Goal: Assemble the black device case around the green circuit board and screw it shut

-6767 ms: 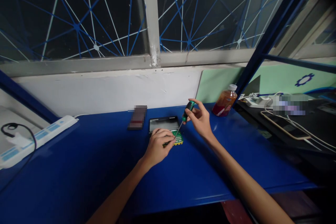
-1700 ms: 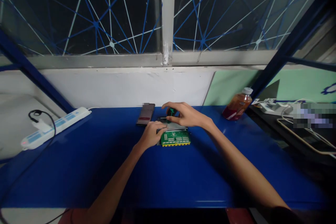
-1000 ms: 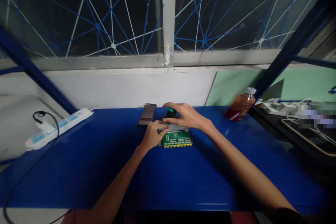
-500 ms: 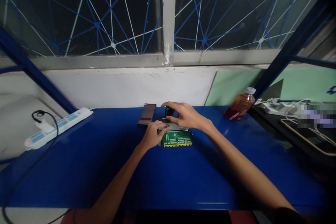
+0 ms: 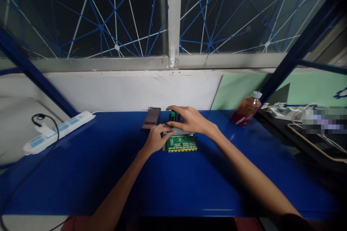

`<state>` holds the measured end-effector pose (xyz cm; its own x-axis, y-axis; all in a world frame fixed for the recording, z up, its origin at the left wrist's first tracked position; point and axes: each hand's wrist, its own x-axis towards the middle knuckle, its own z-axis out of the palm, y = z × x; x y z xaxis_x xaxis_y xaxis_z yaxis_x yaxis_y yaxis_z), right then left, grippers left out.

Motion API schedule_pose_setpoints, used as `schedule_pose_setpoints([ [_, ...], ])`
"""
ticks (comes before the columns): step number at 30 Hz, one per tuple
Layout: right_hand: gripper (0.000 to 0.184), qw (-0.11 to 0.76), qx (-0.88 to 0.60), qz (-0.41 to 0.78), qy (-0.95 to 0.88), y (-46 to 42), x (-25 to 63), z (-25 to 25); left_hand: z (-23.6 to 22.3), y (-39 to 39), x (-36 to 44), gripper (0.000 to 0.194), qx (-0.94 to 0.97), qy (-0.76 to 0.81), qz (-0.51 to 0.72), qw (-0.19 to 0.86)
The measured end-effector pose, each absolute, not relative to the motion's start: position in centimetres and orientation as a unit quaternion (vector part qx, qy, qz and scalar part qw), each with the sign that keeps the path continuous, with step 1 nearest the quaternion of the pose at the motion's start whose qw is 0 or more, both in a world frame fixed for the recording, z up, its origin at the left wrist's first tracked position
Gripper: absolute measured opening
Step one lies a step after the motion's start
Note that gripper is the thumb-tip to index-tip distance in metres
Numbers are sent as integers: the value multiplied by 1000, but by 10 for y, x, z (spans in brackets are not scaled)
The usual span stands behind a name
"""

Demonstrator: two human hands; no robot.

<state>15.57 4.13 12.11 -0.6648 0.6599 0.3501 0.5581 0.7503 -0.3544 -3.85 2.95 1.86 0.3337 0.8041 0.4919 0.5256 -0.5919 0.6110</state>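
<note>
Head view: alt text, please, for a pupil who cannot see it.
The right hand holds a screwdriver upright beside the left hand, by a green circuit board on a blue table. A smartphone is at left, a drink bottle right.

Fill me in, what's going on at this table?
A person's right hand holds a green screwdriver upright over the gray panel behind a green circuit board on the blue table. The left hand is at the board's left end, fingertips close to the screwdriver's lower end; its tip can't be made out. A phone lies behind, to the left.
</note>
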Motion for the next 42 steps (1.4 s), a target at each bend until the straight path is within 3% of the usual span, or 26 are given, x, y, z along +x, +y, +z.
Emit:
schedule_pose_setpoints([
  [33,49,241,-321,85,-912,41,157,120,22,28,-37,13,801,408,395,189],
  [42,40,226,-312,88,-918,43,160,123,22,26,-35,17,813,403,376,188],
])
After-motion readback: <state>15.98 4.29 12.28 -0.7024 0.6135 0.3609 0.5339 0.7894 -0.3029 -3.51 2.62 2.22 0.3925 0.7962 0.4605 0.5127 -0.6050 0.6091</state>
